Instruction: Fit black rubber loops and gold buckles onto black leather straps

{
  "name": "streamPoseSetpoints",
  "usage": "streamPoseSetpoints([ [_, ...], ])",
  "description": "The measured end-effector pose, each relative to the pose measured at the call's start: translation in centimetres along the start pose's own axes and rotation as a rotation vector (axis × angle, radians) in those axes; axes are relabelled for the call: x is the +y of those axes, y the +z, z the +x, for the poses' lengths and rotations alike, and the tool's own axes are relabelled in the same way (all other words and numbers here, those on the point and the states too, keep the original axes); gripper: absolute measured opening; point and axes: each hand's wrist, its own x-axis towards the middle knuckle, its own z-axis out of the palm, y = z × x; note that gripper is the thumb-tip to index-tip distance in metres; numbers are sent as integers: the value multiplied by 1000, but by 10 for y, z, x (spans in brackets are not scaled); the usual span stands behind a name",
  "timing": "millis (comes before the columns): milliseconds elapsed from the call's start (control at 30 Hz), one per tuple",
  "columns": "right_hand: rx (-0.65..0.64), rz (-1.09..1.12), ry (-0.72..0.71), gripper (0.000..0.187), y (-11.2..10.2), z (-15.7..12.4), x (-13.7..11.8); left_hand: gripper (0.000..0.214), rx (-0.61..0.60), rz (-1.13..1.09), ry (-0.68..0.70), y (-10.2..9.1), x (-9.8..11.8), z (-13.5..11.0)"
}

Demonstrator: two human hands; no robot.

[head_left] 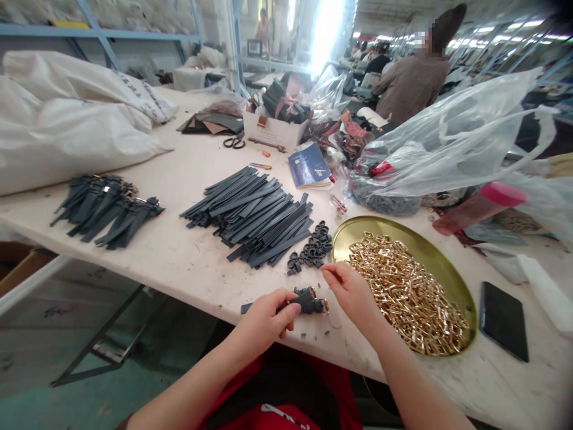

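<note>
My left hand (275, 315) is closed around a small bundle of dark grey straps with gold buckles (308, 301) near the table's front edge. To its right, my right hand (349, 289) has thumb and forefinger pinched together; whatever is between them is too small to make out. Its fingertips are close to a heap of small dark strap loops (317, 242). Beyond both hands lies a large pile of loose dark grey strips (255, 218). A round gold tray (447, 269) holds a heap of gold buckles (407, 292) beside my right forearm.
Finished-looking buckled straps (110, 209) lie bunched at the left, by a white sack (67, 119). Farther back are scissors (234, 141), a blue booklet (310, 164) and a white box (273, 128). A phone (504, 321) and plastic bags (447, 131) occupy the right. A person (412, 80) is behind.
</note>
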Motion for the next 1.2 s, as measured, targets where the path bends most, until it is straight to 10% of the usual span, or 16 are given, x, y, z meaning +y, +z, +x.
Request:
streamPoseSetpoints([
  [133,-64,-613,-120,13,-1,35,12,22,30,-79,-46,-1,-4,10],
  [233,-98,-683,-132,6,3,42,16,21,39,-105,-73,-3,-6,12],
  [567,-149,888,424,26,16,-6,-15,24,236,116,56,6,8,14],
  [767,-45,846,316,21,14,-27,-25,24,119,246,59,8,13,1],
  [933,-230,736,263,16,6,-35,-26,24,-41,261,33,6,20,-7],
  [1200,-170,777,314,22,12,-46,-33,31,17,41,125,13,6,-16],
])
